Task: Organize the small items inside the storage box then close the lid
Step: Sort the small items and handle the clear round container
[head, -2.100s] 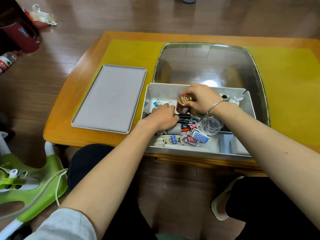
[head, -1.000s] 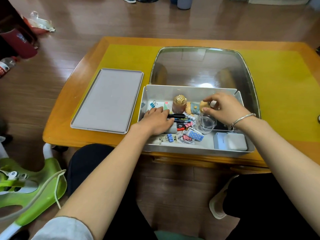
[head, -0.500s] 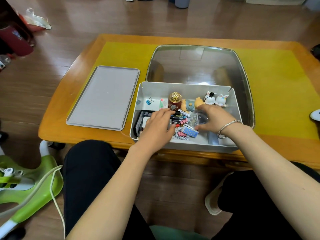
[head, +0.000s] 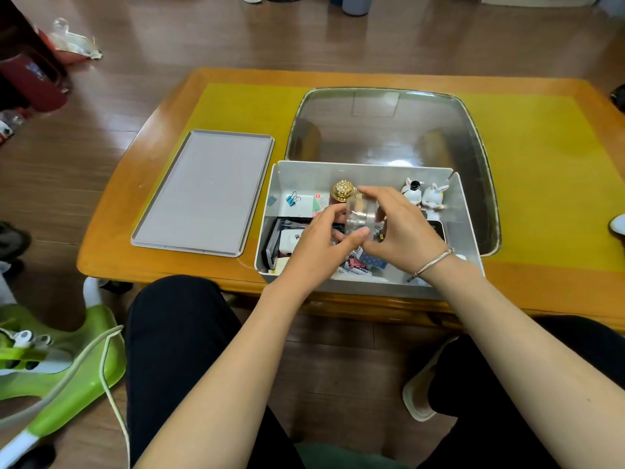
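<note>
A grey storage box [head: 368,170] stands at the table's near edge, full of small items. Its flat grey lid [head: 206,191] lies on the table to the left. My right hand [head: 402,231] and my left hand [head: 321,245] both grip a clear round container [head: 362,214], lifted above the box's middle. Behind it stands a red jar with a gold cap [head: 343,191]. Two white bunny figures [head: 424,196] sit in the far right corner. A blue binder clip [head: 293,199] and cards lie far left; pens, clips and a white device [head: 287,242] lie under my hands.
The box sits on an orange wooden table [head: 541,137] with a yellow mat and a glass inset [head: 389,130] behind the box. A green plastic object with a cord [head: 57,363] is on the floor at the left. My knees are under the table edge.
My right hand has picked the clear container up from the box floor, and my left hand has left the pens and come up to grip it too.
</note>
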